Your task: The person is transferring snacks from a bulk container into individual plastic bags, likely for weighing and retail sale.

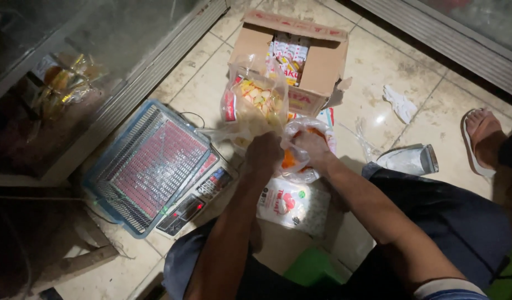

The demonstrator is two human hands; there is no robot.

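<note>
1. My left hand (263, 154) grips the bottom of a clear plastic bag of snacks (256, 103), fingers closed on the gathered plastic; the bag stands up and away from me, its long axis pointing toward the cardboard box (322, 66).
2. My right hand (311, 149) is just beside it, pinching the plastic of a second bag with orange contents (292, 161), which lies under both hands on the tiled floor (378, 72).
3. Both forearms reach forward and converge; the left is nearer the scale (150, 166).
</note>
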